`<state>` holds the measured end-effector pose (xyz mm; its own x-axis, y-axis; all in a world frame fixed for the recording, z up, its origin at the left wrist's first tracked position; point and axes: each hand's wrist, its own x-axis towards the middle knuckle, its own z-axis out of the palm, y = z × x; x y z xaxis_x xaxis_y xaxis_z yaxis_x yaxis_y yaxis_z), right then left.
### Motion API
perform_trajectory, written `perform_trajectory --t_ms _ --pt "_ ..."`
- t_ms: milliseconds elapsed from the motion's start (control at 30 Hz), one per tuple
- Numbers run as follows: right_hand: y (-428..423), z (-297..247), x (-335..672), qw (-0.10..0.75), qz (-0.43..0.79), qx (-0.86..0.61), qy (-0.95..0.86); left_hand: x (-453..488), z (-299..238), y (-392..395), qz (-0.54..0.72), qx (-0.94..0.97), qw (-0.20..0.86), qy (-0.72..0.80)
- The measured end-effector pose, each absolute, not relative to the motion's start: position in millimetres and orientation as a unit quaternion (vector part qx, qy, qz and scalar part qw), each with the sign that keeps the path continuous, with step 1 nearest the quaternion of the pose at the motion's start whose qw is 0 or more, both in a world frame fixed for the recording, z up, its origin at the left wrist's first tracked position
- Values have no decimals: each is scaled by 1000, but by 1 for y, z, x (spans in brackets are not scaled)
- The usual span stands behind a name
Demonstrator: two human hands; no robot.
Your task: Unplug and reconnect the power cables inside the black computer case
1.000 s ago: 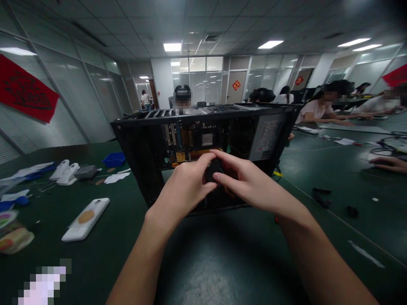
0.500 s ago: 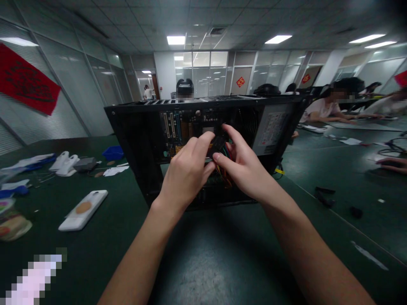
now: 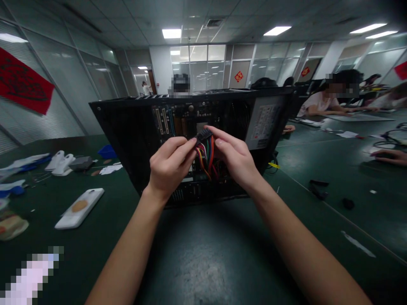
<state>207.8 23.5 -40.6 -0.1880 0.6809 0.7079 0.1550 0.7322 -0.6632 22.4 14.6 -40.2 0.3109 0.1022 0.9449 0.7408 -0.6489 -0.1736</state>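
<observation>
In front of me an open black computer case lies tilted on its side, its inside facing me. Between my hands is a black power cable connector, with several coloured wires hanging below it. My left hand pinches the connector's left end. Fingertips of my right hand grip its right end. Behind the connector the motherboard shows expansion slots and a pale square. A silver power supply with a label sits at the case's right, beside a dark round fan.
A white phone lies on the green table at left. Beyond it are a blue tray, a grey block and papers. Small black parts lie at right. Other people sit at the far right.
The connector has been turned and moved left, so its coloured wires now face me. Both hands have shifted left with it. The whole view has swung slightly.
</observation>
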Motion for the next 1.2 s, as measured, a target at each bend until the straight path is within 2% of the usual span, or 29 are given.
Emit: perform_trajectory --t_ms 167,267,467,567,733,800,1200 --pt "28 -45 211 485 -33 -346 -803 26 -44 21 -502 -756 257 -332" --pt "36 -49 210 424 -115 -386 -811 25 -49 27 -484 -763 230 -362" --pt "67 -68 220 247 -69 -550 -795 19 -63 56 -446 -787 145 -400" --pt "78 -77 228 202 -53 -594 -777 21 -70 84 -390 -804 99 -439" --pt "83 -83 233 206 -47 -586 -783 27 -82 122 -207 -865 83 -449" --pt "83 -84 233 202 -44 -581 -787 27 -86 128 -180 -867 93 -454" --pt "86 -85 234 175 -19 -561 -809 26 -90 126 -272 -847 119 -441"
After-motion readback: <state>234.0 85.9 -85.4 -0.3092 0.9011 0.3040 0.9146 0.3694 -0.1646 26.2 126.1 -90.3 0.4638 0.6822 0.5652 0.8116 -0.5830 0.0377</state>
